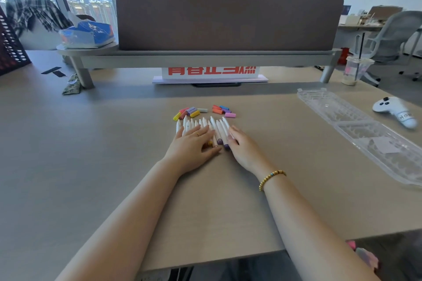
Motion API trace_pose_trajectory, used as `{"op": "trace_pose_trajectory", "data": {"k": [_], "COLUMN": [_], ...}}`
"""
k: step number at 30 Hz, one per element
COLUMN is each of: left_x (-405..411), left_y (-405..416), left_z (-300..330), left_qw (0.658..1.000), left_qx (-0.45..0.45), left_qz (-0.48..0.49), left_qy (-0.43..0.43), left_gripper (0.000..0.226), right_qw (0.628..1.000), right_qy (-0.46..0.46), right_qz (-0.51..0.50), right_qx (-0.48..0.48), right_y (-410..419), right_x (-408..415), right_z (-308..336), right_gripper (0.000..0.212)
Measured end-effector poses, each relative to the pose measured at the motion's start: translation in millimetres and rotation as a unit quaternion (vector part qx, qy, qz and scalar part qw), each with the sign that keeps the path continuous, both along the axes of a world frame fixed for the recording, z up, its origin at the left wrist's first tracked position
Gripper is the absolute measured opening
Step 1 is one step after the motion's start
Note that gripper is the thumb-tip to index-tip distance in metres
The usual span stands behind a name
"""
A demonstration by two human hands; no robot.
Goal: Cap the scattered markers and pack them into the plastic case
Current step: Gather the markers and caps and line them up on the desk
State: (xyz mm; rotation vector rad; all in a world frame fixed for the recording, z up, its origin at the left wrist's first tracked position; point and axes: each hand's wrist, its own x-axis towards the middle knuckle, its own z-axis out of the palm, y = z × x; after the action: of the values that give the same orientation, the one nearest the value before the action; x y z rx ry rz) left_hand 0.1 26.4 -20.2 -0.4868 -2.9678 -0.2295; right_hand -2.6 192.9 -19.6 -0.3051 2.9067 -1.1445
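The markers (205, 129) are being gathered into a row on the counter (114, 143), none of them capped yet, so the task is judged to be at its very start. The left hand (194, 146) is being laid flat over the near ends of the row, fingers straight and spread, nothing gripped. The right hand (242, 146) is being pressed edge-on against the outermost marker, fingers straight, likewise holding nothing. Just beyond the fingertips of both hands, the caps (203, 112) are lying in two loose, many-coloured clusters, close to the marker tips. Well off to the right of the right hand, the case (356, 121) is lying open and is apparently empty.

The next move is judged to call for one marker being pinched out of the row and a cap being picked from beyond it; colours are probably to be matched by the tinted near ends.

The counter is a pale wood-grain one. Farther right of the case a white controller (395, 110) is resting, and a plastic cup (355, 69) is standing beyond it. Beyond the caps a brown divider (228, 18) is rising on a shelf, with windows and office chairs behind.
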Motion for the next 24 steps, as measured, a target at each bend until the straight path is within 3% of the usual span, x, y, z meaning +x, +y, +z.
{"op": "trace_pose_trajectory", "data": {"k": [12,24], "left_x": [8,9], "left_y": [13,11], "left_z": [-2,0], "left_qw": [0.998,0.992], "left_qx": [0.040,0.086], "left_qz": [0.033,0.007], "left_qy": [0.020,0.095], "left_gripper": [0.050,0.038], "right_qw": [0.998,0.998], "right_qy": [0.019,0.023], "right_qz": [0.003,-0.040], "right_qx": [0.066,-0.032], "right_y": [0,24], "right_x": [6,39], "right_z": [0,2], "right_gripper": [0.052,0.047]}}
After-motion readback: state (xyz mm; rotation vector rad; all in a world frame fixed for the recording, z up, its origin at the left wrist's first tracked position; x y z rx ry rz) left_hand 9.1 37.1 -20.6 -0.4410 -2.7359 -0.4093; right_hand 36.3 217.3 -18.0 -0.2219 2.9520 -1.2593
